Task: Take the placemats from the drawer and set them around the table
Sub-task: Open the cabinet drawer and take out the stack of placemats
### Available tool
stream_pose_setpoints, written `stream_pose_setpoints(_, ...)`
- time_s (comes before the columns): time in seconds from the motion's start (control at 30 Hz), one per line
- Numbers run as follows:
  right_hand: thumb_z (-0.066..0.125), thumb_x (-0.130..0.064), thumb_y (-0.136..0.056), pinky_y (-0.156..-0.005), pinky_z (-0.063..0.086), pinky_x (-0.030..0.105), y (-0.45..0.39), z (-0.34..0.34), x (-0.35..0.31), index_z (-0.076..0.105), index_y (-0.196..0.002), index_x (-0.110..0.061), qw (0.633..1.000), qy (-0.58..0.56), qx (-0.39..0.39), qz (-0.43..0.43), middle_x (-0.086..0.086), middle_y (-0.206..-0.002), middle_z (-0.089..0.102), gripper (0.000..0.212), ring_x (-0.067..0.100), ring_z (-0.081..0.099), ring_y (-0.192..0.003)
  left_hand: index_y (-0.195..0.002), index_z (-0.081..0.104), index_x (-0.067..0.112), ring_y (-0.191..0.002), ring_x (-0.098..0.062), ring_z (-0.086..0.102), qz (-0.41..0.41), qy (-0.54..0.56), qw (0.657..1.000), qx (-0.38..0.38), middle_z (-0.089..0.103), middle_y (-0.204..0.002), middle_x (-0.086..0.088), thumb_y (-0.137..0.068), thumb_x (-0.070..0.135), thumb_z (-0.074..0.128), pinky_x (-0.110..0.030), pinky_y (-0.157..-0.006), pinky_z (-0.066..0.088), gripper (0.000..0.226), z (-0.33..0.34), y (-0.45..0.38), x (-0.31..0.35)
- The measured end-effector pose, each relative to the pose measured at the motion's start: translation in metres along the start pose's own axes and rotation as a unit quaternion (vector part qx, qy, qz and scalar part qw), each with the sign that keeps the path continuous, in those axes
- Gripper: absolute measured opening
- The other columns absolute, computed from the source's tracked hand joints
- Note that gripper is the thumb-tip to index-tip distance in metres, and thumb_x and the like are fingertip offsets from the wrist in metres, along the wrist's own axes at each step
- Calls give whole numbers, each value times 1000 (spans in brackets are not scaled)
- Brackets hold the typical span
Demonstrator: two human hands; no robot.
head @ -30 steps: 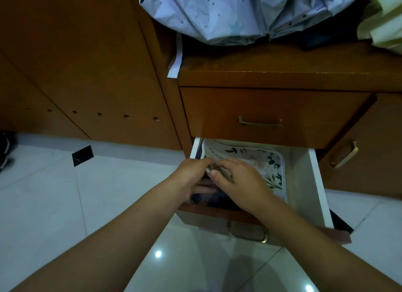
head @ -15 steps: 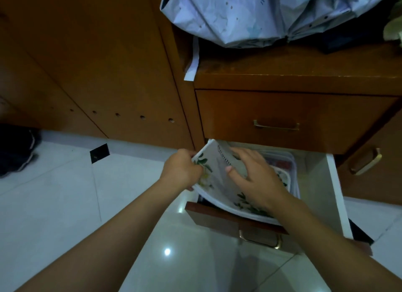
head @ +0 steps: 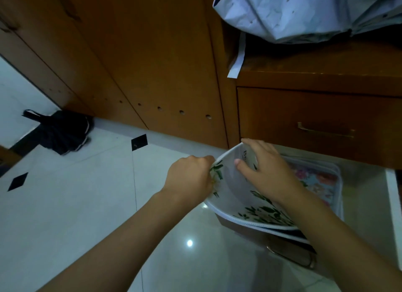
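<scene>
A white placemat with green leaf print curves up out of the open lower drawer. My left hand grips its left edge in a fist. My right hand holds its upper edge, fingers over the top and thumb on the inner face. Under it, more placemats with a pink and blue flower print lie flat in the drawer. A dark mat edge shows below the white one at the drawer front.
The closed upper drawer with a brass handle sits right above. A crumpled pale sheet lies on the cabinet top. A tall wooden cabinet stands on the left. A dark bag lies on the white tiled floor.
The white placemat has been lifted and bent up out of the drawer towards the left. Both hands rose with it. The view has shifted left, showing the dark bag.
</scene>
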State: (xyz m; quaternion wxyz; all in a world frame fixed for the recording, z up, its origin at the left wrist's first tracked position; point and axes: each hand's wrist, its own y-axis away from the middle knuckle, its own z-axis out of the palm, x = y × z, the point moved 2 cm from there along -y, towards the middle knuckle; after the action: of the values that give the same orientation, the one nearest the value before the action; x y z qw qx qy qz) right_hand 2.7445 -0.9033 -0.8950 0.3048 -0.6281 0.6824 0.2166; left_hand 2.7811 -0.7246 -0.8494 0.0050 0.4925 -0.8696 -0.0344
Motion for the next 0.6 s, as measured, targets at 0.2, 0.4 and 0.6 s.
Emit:
stream_pose_setpoints(0.2,49,-52,-94,-113,28,36,1,-1,-8,35,-147,-32,999,-1,-17,-27,-13,-151,34,58,10,22,-143,-106,56,23,-70,-25,53,16,-40,999,1,62,-84,-1,-90,20,49,-30,-58,40,18,-11,4,3)
stream_pose_setpoints(0.4,48,-50,-95,-102,29,27,-1,-16,-23,34,-147,-32,999,4,-16,-50,-14,-146,37,57,8,27,-135,-92,59,25,-78,-26,60,8,-49,999,-20,64,-83,0,-83,16,50,-32,-62,50,15,-42,13,-10)
stream_pose_setpoints(0.6,50,-49,-94,-96,26,22,-1,-1,-44,37,-145,-32,997,-18,-9,-80,-15,-146,37,55,6,28,-132,-94,60,25,-75,-26,60,-7,-44,999,-4,65,-84,1,-84,18,49,-33,-63,52,17,-61,24,-20)
